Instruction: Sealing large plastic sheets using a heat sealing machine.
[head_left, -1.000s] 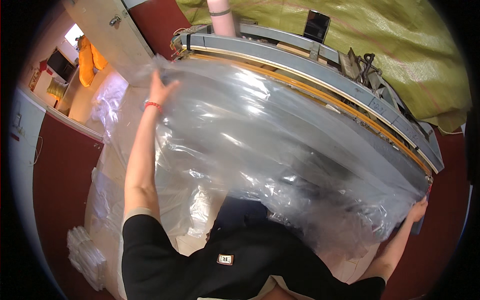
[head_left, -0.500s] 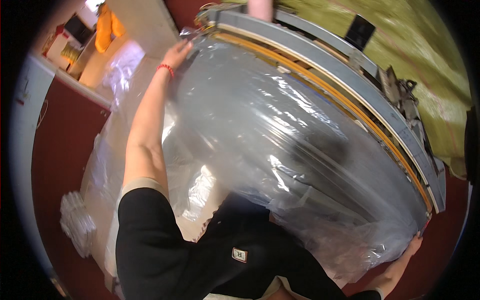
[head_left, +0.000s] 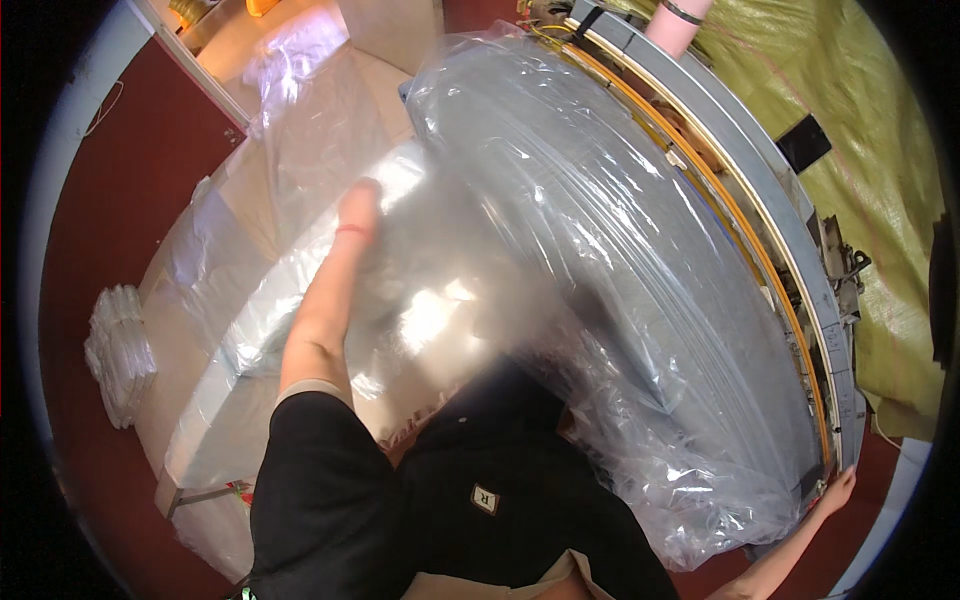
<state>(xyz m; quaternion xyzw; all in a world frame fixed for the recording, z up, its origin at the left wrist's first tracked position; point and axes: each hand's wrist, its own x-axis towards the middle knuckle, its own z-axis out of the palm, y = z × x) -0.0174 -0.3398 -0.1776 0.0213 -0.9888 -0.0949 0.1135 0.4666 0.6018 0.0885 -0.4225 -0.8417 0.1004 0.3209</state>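
A big clear plastic bag (head_left: 640, 300) with a long grey bulky thing inside lies along the curved grey and orange rail of a machine (head_left: 800, 260). My left hand (head_left: 357, 207), blurred and with a red band at the wrist, is on the loose plastic at the bag's left side; its grip is unclear. My right hand (head_left: 836, 490) reaches far to the lower right and holds the bag's near end next to the rail. My black-sleeved upper body fills the bottom middle.
A white table (head_left: 200, 410) under loose plastic sheeting stands on my left, with a stack of folded clear bags (head_left: 120, 350) beside it on the dark red floor. A yellow-green tarp (head_left: 890, 200) lies beyond the machine. A pink tube (head_left: 680, 22) stands at the top.
My left hand has come off the far end of the bag and dropped left, toward me, onto the loose plastic. My view has turned left, and the right hand stays at the near end.
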